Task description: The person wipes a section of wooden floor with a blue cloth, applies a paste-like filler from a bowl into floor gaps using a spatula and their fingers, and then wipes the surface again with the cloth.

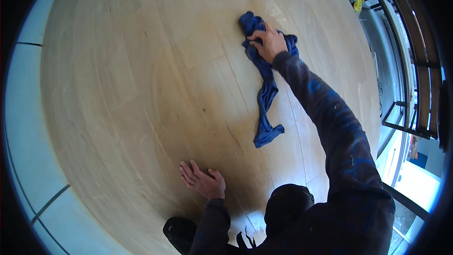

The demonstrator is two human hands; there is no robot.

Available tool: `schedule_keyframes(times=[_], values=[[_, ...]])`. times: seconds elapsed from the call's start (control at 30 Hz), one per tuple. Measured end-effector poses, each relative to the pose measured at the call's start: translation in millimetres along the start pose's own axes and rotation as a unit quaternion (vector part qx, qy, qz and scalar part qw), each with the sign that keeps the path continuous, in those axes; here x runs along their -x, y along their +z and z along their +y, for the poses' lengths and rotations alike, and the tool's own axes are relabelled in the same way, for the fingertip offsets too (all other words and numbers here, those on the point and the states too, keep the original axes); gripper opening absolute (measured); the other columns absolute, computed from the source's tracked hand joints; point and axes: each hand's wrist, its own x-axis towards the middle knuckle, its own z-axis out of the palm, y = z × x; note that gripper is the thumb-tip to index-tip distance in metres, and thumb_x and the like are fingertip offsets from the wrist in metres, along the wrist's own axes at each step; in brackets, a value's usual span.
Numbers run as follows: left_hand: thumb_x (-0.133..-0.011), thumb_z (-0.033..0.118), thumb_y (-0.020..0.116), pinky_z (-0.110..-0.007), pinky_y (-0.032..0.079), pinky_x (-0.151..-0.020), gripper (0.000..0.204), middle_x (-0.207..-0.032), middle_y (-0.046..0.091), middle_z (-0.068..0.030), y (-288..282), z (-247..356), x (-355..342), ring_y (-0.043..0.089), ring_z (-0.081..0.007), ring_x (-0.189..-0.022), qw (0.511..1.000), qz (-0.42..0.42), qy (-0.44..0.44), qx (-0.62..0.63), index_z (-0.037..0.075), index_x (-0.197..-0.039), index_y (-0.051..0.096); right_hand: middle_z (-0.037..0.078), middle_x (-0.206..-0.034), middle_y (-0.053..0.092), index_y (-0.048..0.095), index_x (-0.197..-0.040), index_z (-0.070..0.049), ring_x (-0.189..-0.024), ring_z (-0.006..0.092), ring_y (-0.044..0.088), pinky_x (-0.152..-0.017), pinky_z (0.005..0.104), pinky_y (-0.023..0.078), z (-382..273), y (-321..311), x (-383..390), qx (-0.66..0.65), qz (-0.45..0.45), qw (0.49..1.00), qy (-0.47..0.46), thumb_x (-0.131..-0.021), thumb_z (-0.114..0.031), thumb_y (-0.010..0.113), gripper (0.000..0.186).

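My right hand [269,42] reaches out far over the wood-plank surface [179,80], its bent fingers gripping the bunched upper part of a dark blue cloth [267,94]. The rest of the cloth trails toward me in a twisted strip and ends in a small spread tail. Much nearer to me, on the left, my left hand [204,180] rests on the wood with its fingers stretched out and nothing in them. Dark patterned sleeves cover both of my arms.
Pale tiles [33,108] with dark joints border the wood on the left. A dark slatted bench [417,56] stands at the right, with a small yellow item [358,4] near its far end. A black rounded shape, perhaps my shoe [179,233], shows near my left forearm.
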Motion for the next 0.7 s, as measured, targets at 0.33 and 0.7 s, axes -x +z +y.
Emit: schedule_keyframes(times=[0.33, 0.7], values=[[-0.087, 0.02, 0.058, -0.063, 0.018, -0.127, 0.074, -0.171, 0.026, -0.0282, 4, 20, -1, 0.023, -0.0452, -0.16, 1.0, 0.001, 0.024, -0.002, -0.003, -0.155, 0.038, 0.02, -0.145, 0.059, 0.074, -0.113, -0.021, -0.132, 0.0396, 0.058, -0.1, 0.0584, 0.047, 2, -6, -59, 0.027, 0.157, 0.987, -0.036, -0.095, -0.033, 0.074, 0.021], [-0.087, 0.021, 0.061, -0.061, 0.019, -0.127, 0.074, -0.17, 0.03, -0.0265, 10, 16, 4, 0.026, -0.0432, -0.16, 0.999, 0.047, 0.017, -0.014, -0.002, -0.154, 0.041, 0.013, -0.138, 0.06, 0.074, -0.096, -0.021, -0.11, 0.029, 0.06, -0.083, 0.045, 0.046, -88, -2, 343, -0.128, -0.056, 0.964, -0.228, -0.077, -0.024, 0.076, 0.019]])
